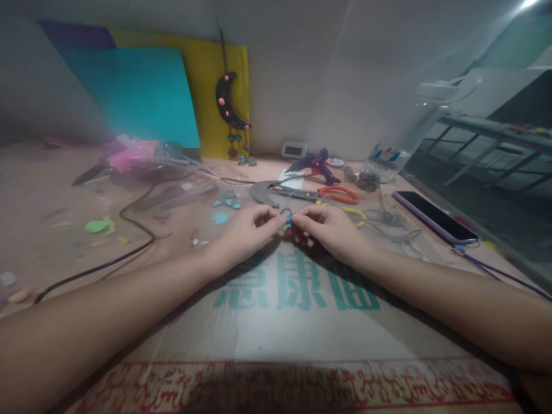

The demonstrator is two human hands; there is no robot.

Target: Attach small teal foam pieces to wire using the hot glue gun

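My left hand point(252, 230) and my right hand point(334, 230) meet above the printed cardboard, fingertips almost touching. Both are closed in a pinch on a small blue piece point(288, 219), its exact shape mostly hidden by the fingers. A thin dark cord loops up from it. Just beyond my fingers lies a grey crescent point(261, 192), next to scissors with orange handles point(342, 194). Left of my left hand are a blue scalloped cutout point(221, 218) and several smaller blue pieces point(233, 203).
A purple glue gun point(317, 164) rests near the wall beside a small white digital display point(294, 149). A decorated dark crescent point(228, 103) hangs before yellow card. To the right are grey cord point(386, 217), a phone point(435, 218) and a clear plastic container point(388, 161). A black cable point(129, 215) crosses the left.
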